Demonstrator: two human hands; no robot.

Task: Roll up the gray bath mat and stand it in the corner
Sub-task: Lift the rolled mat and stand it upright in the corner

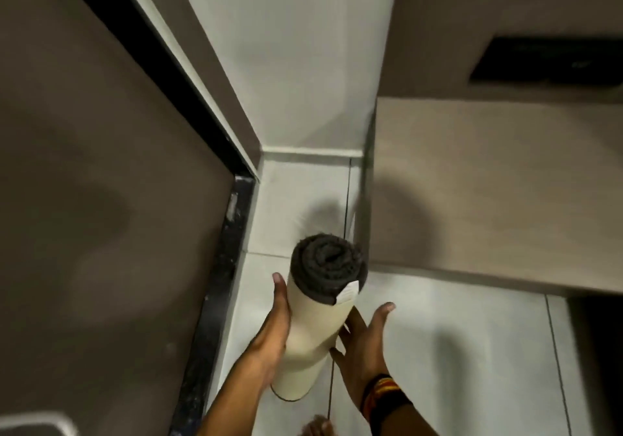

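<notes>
Item: bath mat (pixel 317 321), rolled, upright on the floor (pixel 455 351), short of the corner (pixel 310 155). Our left hand (pixel 273 331) cups its side; our right hand (pixel 364 337) is open, fingers touching it. We should slide it into the corner, keeping it vertical. Pale floor tiles, white wall (pixel 286 64).

Pale tiled floor (pixel 438 317), white corner walls (pixel 296 64), brown door (pixel 84 165), black threshold (pixel 219 284).
</notes>
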